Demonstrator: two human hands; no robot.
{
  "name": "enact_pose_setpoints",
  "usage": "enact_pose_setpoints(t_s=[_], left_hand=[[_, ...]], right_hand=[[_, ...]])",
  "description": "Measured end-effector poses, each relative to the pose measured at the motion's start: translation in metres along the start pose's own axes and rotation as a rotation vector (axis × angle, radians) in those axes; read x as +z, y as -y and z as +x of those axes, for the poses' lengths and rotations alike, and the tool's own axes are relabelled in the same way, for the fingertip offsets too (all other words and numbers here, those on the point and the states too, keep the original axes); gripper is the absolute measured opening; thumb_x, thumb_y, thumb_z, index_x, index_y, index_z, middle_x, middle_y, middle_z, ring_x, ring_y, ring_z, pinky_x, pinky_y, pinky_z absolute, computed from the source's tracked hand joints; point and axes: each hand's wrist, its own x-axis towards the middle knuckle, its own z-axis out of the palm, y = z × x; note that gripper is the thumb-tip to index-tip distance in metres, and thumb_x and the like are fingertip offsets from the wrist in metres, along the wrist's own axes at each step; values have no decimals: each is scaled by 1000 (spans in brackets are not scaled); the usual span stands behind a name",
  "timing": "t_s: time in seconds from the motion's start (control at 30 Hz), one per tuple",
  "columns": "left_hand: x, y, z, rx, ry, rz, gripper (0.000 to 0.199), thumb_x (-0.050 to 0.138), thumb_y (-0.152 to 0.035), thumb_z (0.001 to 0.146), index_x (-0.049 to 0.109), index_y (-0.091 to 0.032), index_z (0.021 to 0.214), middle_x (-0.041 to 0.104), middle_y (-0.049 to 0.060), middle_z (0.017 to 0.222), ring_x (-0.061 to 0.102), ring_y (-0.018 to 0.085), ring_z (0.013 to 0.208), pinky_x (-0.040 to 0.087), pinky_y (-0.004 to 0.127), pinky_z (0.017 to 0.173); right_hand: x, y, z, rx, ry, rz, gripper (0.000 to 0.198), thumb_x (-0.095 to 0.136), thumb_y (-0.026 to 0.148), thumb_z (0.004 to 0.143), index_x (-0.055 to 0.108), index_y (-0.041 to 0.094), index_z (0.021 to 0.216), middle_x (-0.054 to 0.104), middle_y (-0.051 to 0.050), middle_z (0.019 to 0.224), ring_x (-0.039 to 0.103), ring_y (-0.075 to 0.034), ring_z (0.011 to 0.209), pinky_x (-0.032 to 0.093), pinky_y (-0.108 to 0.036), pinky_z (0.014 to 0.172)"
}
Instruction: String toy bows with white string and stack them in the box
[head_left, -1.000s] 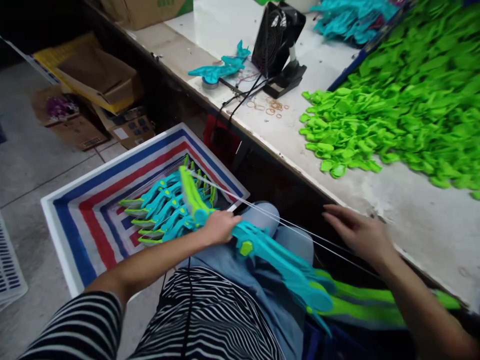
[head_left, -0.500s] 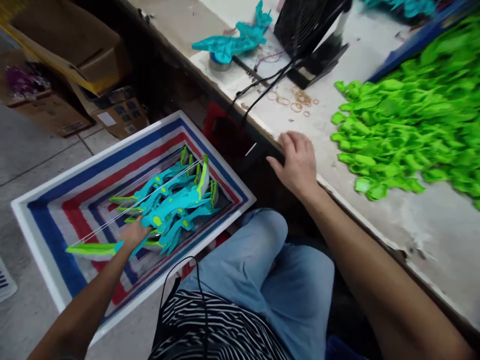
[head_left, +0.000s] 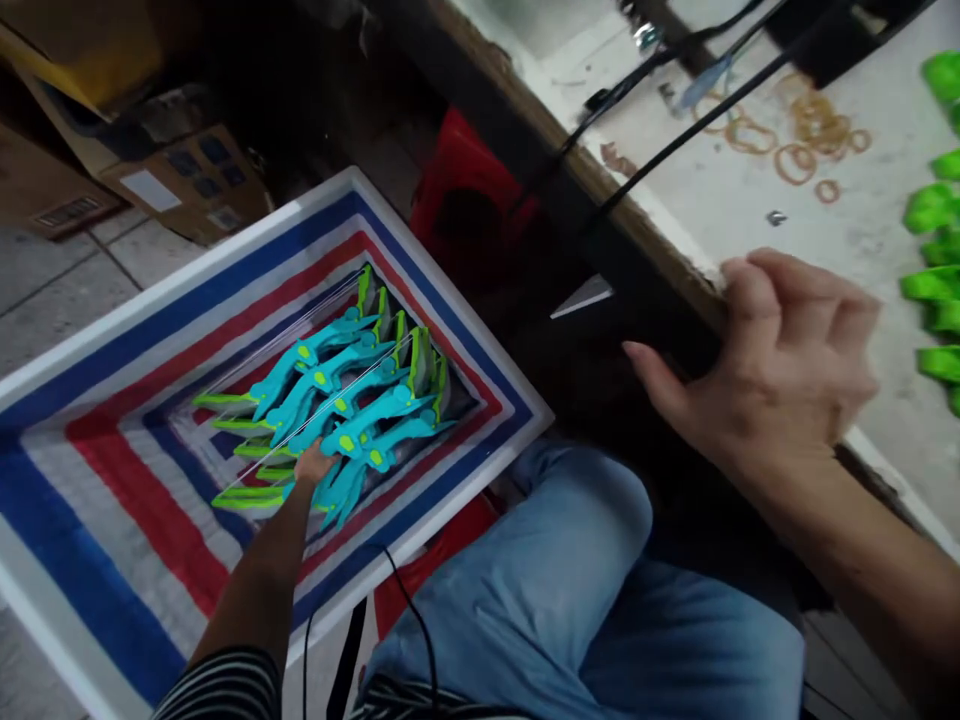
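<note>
Several toy bows [head_left: 360, 365] with turquoise bodies, green tips and white strings lie side by side in a large white-rimmed tray [head_left: 450, 530]. My left hand [head_left: 315, 462] reaches down among them, its fingers closed around the turquoise middle of the nearest-left bow; part of the grip is hidden. Over the front edge of the worktable rests my right hand [head_left: 795, 350]. Its thumb sticks out apart from the loosely bent fingers, and it holds nothing.
On the worktable [head_left: 840, 235] lie rubber bands [head_left: 817, 120], black cables [head_left: 690, 130] and green plastic parts [head_left: 937, 290]. Cardboard boxes [head_left: 187, 185] stand beyond the tray, and something red [head_left: 469, 190] is under the table. My knees are beside the tray.
My left hand has lowered the bow in among the others, level with them. The view has leaned closer to tray and table edge. My right hand remains at the edge.
</note>
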Motion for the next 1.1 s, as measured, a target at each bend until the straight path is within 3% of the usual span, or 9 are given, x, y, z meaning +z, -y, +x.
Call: enact_pose_setpoints(t_s=[0.23, 0.43, 0.6, 0.73, 0.9, 1.1], left_hand=[[6, 3, 28, 11, 58, -27, 57, 61, -43, 76, 50, -16, 125, 67, 14, 113, 62, 28, 107, 48, 31, 81], [2, 4, 35, 10, 50, -16, 55, 64, -41, 73, 55, -14, 120, 64, 15, 120, 58, 30, 113, 46, 32, 88], [-11, 11, 39, -35, -18, 16, 56, 54, -43, 82, 48, -14, 129, 59, 17, 126, 55, 31, 117, 45, 37, 92], [-26, 13, 50, -121, -64, 70, 62, 54, -47, 81, 47, -11, 131, 62, 22, 119, 54, 38, 116, 45, 46, 90], [-27, 4, 62, -157, -85, 117, 64, 52, -47, 82, 43, -12, 135, 57, 26, 123, 50, 41, 118, 44, 49, 90], [-28, -20, 68, -61, -95, 205, 65, 44, -37, 85, 33, -6, 141, 61, 24, 118, 54, 33, 118, 44, 42, 94]], right_hand=[[3, -4, -1, 7, -2, -9, 87, 61, 62, 72, 27, 22, 141, 46, -19, 132, 45, -41, 117, 41, -62, 91], [2, -3, -2, 15, 13, 8, 89, 59, 66, 73, 23, 26, 143, 44, -17, 135, 45, -42, 120, 39, -64, 92], [-1, -2, -2, 25, 10, 27, 93, 60, 67, 71, 25, 23, 144, 45, -19, 136, 44, -43, 123, 41, -62, 95], [-2, 1, -1, 43, 27, 45, 93, 63, 65, 70, 24, 25, 144, 44, -18, 137, 43, -44, 125, 42, -61, 96], [-2, 2, -2, 15, -11, -19, 91, 63, 63, 70, 28, 20, 143, 48, -21, 133, 46, -43, 121, 41, -61, 95], [1, -3, -3, 3, 14, -5, 85, 56, 59, 76, 25, 15, 142, 43, -22, 134, 42, -41, 123, 38, -60, 97]])
